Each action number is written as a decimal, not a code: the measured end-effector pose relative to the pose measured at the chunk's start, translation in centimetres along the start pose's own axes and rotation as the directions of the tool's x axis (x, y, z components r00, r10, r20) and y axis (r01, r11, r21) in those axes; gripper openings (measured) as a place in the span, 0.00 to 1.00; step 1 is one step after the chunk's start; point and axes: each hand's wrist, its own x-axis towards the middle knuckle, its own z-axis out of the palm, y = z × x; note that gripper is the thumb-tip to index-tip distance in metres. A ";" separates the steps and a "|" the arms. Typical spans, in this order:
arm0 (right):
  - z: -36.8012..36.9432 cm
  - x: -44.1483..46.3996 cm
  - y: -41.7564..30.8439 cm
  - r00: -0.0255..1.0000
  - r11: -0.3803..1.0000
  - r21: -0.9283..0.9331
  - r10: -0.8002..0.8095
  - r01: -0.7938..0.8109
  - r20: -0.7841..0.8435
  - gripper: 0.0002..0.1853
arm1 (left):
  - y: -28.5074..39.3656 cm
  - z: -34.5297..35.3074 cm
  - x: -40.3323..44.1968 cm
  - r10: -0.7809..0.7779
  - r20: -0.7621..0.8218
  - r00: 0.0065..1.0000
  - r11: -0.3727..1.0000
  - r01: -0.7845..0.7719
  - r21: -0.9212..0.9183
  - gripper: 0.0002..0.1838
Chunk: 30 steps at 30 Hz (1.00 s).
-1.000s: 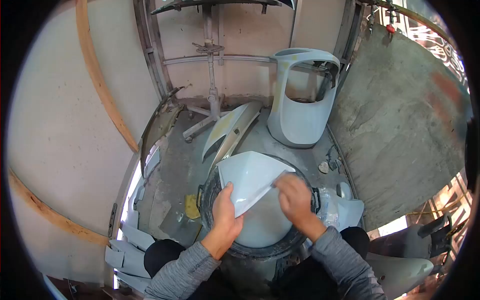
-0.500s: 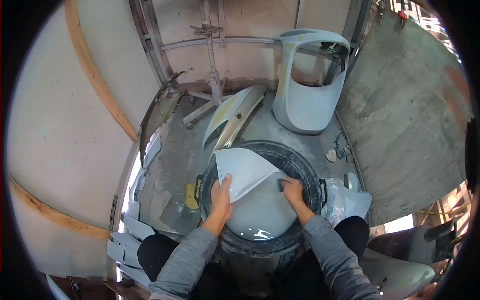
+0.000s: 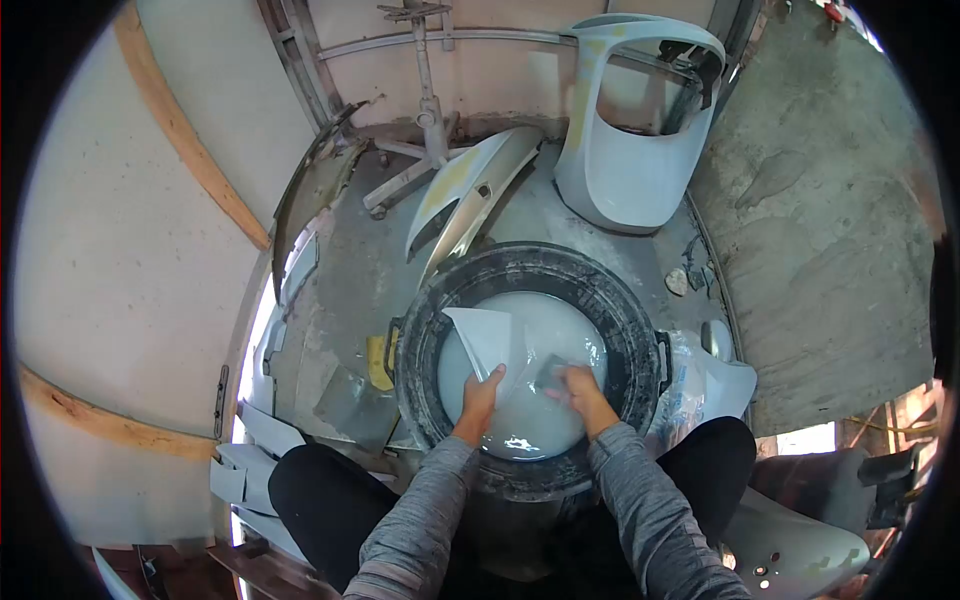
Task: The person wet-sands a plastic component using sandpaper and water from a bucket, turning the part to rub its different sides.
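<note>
A black round tub [image 3: 545,258] between my knees holds milky water [image 3: 550,318]. My left hand [image 3: 480,404] is closed on the lower edge of a pale grey plastic panel [image 3: 483,333]. The panel is tilted and partly sunk in the water, so its lower part is hidden. Just to its right, my right hand [image 3: 580,390] pinches a small dark grey sheet that looks like sandpaper [image 3: 551,371], low at the water, its fingertips partly under the surface.
Beyond the tub lie a long panel with yellowish patches [image 3: 470,195] and a large white shell [image 3: 635,175]. A metal stand [image 3: 430,140] is at the back. A yellow piece [image 3: 380,362] lies left of the tub; a plastic bag [image 3: 680,385] is to the right.
The panel has gone from above the tub down into the water, turning as it went. Both hands have lowered with it, and the right hand's sheet has come off the tub's right side.
</note>
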 end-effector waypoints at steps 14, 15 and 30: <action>1.6 -4.2 -2.9 0.982 0.999 0.021 0.026 -0.031 0.187 0.21 | 0.4 3.0 -2.2 -0.103 0.077 0.992 0.953 0.120 -0.278 0.27; 1.8 -4.5 -2.9 0.982 0.999 0.024 0.028 -0.033 0.187 0.21 | 0.4 2.7 -2.1 -0.162 0.162 0.973 0.925 0.207 -0.319 0.28; 2.3 -13.5 -12.3 0.682 0.965 0.083 -0.236 0.249 0.692 0.06 | 11.8 7.7 -8.1 0.011 0.287 0.958 0.991 -0.050 0.127 0.54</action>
